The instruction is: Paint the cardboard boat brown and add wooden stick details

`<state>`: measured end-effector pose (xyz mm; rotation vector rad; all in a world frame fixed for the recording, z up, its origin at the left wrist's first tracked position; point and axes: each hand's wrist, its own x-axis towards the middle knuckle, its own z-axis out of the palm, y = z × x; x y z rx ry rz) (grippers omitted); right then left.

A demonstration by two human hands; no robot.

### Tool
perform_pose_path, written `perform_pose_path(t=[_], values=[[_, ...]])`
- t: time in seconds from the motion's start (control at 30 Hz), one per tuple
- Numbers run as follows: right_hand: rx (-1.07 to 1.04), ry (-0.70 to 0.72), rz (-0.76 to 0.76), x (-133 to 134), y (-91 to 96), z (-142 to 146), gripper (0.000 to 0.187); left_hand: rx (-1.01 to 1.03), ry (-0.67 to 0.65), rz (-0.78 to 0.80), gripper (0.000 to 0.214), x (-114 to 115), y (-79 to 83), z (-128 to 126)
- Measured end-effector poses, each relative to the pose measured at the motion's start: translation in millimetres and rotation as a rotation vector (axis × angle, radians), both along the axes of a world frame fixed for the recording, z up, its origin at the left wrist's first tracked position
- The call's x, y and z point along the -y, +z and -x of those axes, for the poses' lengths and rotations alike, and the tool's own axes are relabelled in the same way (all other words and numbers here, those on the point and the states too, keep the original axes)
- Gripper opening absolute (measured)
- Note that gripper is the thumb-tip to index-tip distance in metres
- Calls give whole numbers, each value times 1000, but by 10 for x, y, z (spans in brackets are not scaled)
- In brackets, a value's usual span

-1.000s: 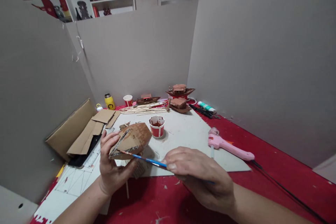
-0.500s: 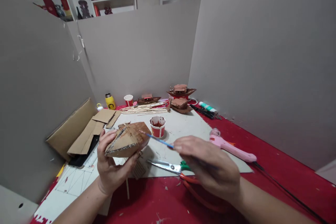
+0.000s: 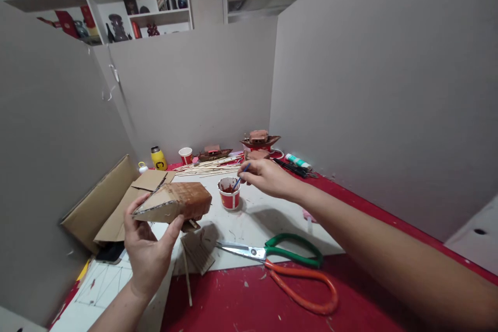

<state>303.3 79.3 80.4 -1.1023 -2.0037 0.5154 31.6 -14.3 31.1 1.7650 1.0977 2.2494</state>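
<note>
My left hand (image 3: 151, 238) grips a cardboard model boat (image 3: 171, 202) from below and behind, thumb on its near side. Brown paint covers the boat's right part; the pointed left end is bare cardboard. Pinched in my right hand (image 3: 259, 176) is a thin blue paintbrush (image 3: 236, 182), its tip down inside a red and white paper cup (image 3: 229, 198) of reddish-brown paint. Scissors (image 3: 254, 253) with one green and one orange handle lie open below the cup. A ridged cardboard scrap (image 3: 198, 251) and a thin stick (image 3: 187, 277) are beneath the boat.
Cardboard sheets (image 3: 120, 207) are stacked at the left. Thin wooden sticks (image 3: 210, 167), finished-looking brown model boats (image 3: 260, 138), another paper cup (image 3: 185, 155) and a yellow bottle (image 3: 158, 158) stand along the back. A glue tube (image 3: 298, 161) lies at the right; grey partitions (image 3: 202, 78) enclose the table.
My right hand has moved the paintbrush from the boat's surface forward into the paint cup. My left hand has shifted left and turned the boat. The scissors' handles are now uncovered.
</note>
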Motion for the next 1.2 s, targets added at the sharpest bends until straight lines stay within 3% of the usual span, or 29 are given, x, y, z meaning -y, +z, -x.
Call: perform_pose_path(t=[0.2,0.3,0.53,0.77,0.9,1.03,1.2], values=[[89,88,108,-173,-146,208,10,60,-25,71,63,32,28,12],[39,117,125,-189,-165,213,24,118,-27,107,60,40,58,29],[-191,-10,-2,-36,-143,-24,18,142,-85,133,61,16,48,10],[-353,-83,-79,122,-301,-115,28,102,-114,132,60,7,-2,-28],[-606,-157,-103,275,-310,-127,30,80,-99,146,59,10,-34,-29],[-854,-33,-128,556,-288,-68,18,80,-122,139,60,27,-43,-48],[-1003,214,-56,865,-278,152,8,82,-193,123,63,51,-65,-104]])
